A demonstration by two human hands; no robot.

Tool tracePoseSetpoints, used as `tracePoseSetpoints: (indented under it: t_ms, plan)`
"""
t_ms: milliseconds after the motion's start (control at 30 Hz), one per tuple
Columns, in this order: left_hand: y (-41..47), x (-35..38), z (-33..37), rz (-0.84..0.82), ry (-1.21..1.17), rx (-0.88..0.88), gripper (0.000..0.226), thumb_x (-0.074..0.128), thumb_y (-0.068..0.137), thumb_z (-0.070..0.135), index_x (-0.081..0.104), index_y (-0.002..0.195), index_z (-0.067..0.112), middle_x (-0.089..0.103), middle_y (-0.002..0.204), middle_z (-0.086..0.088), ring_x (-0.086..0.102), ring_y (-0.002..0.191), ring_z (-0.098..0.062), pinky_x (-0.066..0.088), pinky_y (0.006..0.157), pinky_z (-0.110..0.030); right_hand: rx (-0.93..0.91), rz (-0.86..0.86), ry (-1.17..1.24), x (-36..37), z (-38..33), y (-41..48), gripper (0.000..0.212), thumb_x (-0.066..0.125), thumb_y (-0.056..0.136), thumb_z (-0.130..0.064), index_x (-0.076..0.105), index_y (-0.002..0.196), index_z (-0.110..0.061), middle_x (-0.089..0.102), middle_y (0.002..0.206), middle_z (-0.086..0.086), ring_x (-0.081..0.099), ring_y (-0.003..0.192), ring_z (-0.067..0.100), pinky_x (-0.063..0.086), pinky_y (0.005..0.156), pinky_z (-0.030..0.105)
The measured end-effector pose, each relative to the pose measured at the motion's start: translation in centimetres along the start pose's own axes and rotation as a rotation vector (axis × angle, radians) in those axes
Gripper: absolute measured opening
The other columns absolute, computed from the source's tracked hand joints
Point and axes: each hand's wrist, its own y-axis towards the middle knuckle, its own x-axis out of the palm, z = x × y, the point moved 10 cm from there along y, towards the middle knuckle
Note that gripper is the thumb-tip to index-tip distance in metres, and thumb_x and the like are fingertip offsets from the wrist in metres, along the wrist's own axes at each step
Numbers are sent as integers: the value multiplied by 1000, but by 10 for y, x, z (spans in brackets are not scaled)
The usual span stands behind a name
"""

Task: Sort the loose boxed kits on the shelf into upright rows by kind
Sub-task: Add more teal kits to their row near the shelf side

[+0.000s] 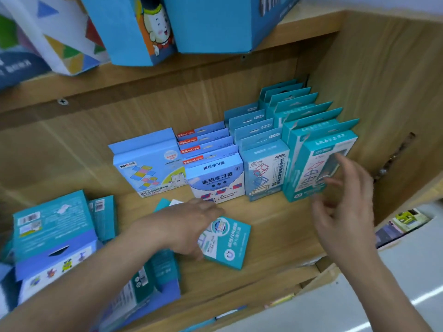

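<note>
Upright rows of boxed kits stand at the back right of the wooden shelf: a light-blue box, a row of white-and-blue boxes, a teal row and a taller teal row at the far right. A teal kit lies flat on the shelf. My left hand lies over its left part with the thumb at its near edge; the grip is not plain. My right hand hovers with spread fingers just in front of the far-right teal row, holding nothing.
A heap of loose teal and blue boxes lies at the left of the shelf, under my left forearm. Larger blue boxes stand on the shelf above. The right side panel closes the bay.
</note>
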Motion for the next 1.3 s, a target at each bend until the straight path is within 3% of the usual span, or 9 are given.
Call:
tracePoseSetpoints:
  t_ms: [133, 367, 533, 633, 733, 833, 1067, 1167, 1300]
  plan:
    - [4, 13, -10, 2, 106, -12, 106, 78, 70, 39, 6, 147, 30, 26, 148, 0, 26, 135, -20, 26, 111, -33, 73, 4, -15, 4, 8, -14, 76, 60, 79, 1, 28, 144, -23, 32, 140, 5, 52, 110, 15, 43, 70, 12]
    - [-14, -15, 9, 294, 285, 49, 82, 63, 74, 48, 15, 140, 37, 41, 128, 0, 37, 121, -22, 25, 107, -46, 178, -3, 58, 1, 11, -22, 81, 61, 82, 0, 22, 146, -30, 28, 146, -2, 49, 117, 12, 43, 65, 5]
    - [-38, -57, 55, 590, 511, 192, 79, 82, 48, 40, 54, 121, 32, 62, 110, -3, 58, 100, -29, 32, 95, -69, 125, -50, 106, 2, 0, -13, 75, 62, 87, -8, 24, 147, -33, 26, 151, -6, 47, 124, 12, 45, 70, 2]
    - [-45, -84, 93, 780, 613, 268, 40, 59, 77, 22, 57, 116, 26, 62, 110, -6, 57, 103, -30, 30, 98, -69, 110, -70, 204, 0, -7, -5, 68, 57, 90, -13, 26, 147, -34, 28, 151, -11, 41, 130, 7, 42, 83, 3]
    - [-33, -103, 120, 894, 690, 318, 44, 26, 87, 12, 59, 114, 23, 62, 109, -5, 55, 107, -27, 27, 104, -65, 62, -103, 241, -4, -14, 5, 60, 51, 95, -14, 27, 147, -30, 31, 149, -18, 30, 136, 0, 33, 109, 22]
    - [-13, -109, 142, 937, 794, 382, 37, 32, 90, 12, 62, 111, 20, 62, 111, -6, 54, 112, -24, 24, 109, -61, 126, -163, 354, -2, -14, 10, 52, 45, 98, -11, 30, 142, -34, 32, 140, -30, 30, 127, -20, 26, 105, 6]
    - [23, -122, 163, 1015, 880, 475, 33, 39, 89, 14, 65, 109, 18, 63, 113, -6, 53, 117, -24, 26, 109, -60, 237, -178, 429, -3, 14, 2, 46, 44, 99, -15, 38, 139, -35, 43, 144, -13, 39, 126, -13, 34, 105, 13]
    - [29, -135, 163, 1047, 890, 440, 33, 43, 91, 15, 59, 121, 15, 59, 125, -7, 46, 127, -26, 20, 110, -62, 226, -196, 236, 2, 26, -7, 64, 55, 92, -12, 29, 146, -30, 39, 147, -12, 38, 132, -1, 36, 111, 32]
    - [21, -153, 149, 1081, 766, 352, 49, 39, 86, 14, 44, 135, 16, 37, 147, -11, 29, 139, -28, 16, 110, -60, 129, -141, -83, 2, 21, -8, 88, 71, 81, -18, 16, 150, -21, 29, 152, -4, 28, 138, 7, 26, 111, 22]
